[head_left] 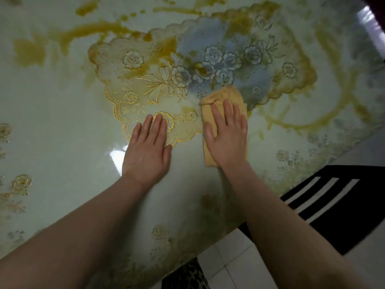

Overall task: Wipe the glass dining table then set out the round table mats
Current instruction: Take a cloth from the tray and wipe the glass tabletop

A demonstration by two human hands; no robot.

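Observation:
A see-through round table mat (145, 80) with gold lace edging and embossed flowers lies on the glass dining table (52, 122). My left hand (149, 150) rests flat on the mat's near edge, fingers straight. A folded yellow cloth (225, 101) lies across the mat's near right edge. My right hand (228, 136) presses flat on the cloth, fingers spread and straight, covering most of its near half.
The glass top shows a pale green and gold swirl pattern with small gold flowers. Another mat's edge (6, 132) shows at the far left. The table's corner edge runs at lower right, over white floor tiles (231, 263) and a black cloth with white stripes (325, 197).

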